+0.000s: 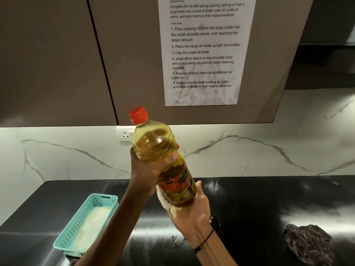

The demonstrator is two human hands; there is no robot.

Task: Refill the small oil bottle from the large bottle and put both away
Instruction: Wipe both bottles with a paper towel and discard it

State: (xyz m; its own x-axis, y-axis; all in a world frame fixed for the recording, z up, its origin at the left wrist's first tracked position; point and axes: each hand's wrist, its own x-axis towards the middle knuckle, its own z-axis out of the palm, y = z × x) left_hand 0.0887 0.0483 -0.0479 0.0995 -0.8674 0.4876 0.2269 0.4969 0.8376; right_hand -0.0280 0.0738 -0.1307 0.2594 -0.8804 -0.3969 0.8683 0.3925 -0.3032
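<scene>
The large oil bottle (pixel 159 148), clear plastic with yellow oil, a red cap and a red label, is held up in the air above the black counter, tilted with its cap to the upper left. My left hand (pixel 148 169) wraps around its middle from the left. My right hand (pixel 192 210) cups the bottle's base from below, with a crumpled white tissue (pixel 163 200) pressed between palm and bottle. The cap is on. The small oil bottle is not in view.
A teal slotted basket (pixel 107 200) with white paper inside sits on the black counter (pixel 269 204) at the lower left. A dark patterned cloth (pixel 307 242) lies at the lower right. Brown wall cabinets (pixel 57 64) with a taped instruction sheet (pixel 205 54) hang close above; a wall socket (pixel 124 134) is behind the bottle.
</scene>
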